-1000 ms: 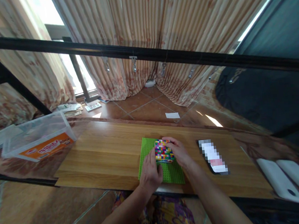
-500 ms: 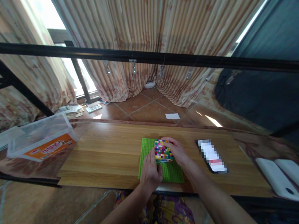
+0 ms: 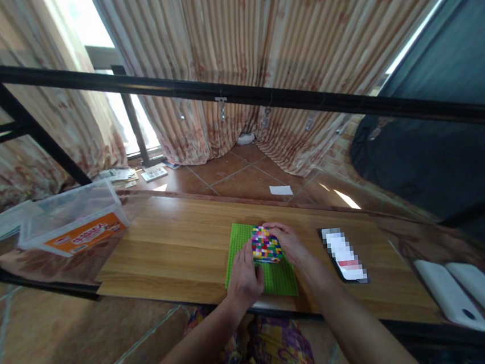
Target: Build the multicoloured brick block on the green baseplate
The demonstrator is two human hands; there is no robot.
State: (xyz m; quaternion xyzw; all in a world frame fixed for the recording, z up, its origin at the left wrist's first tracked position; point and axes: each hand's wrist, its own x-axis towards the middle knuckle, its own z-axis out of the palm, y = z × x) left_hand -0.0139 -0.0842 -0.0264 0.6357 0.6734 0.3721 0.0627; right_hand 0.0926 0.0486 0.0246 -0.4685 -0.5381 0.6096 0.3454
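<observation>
A many-coloured block of small toy bricks (image 3: pixel 266 245) is over the green studded baseplate (image 3: pixel 280 282), and I cannot tell whether it is fixed to it. Along the block's left side lies my left hand (image 3: pixel 245 274), fingers close together, thumb near the front edge. On the opposite side my right hand (image 3: pixel 286 242) curls its fingers round the block's far right corner. Between them the two hands grip the block; its sides are largely covered by fingers.
The baseplate rests on a wooden table (image 3: pixel 166 241). To the right lies a phone (image 3: pixel 344 255) with a blurred screen, and further right two white oblong objects (image 3: pixel 453 293). A clear plastic box (image 3: pixel 72 221) with an orange label stands at left. A black bar (image 3: pixel 234 94) crosses beyond the table.
My right fingers have drawn back from the block's top toward its far right edge, showing more of the coloured top. My left hand stays in place. The view has shifted slightly.
</observation>
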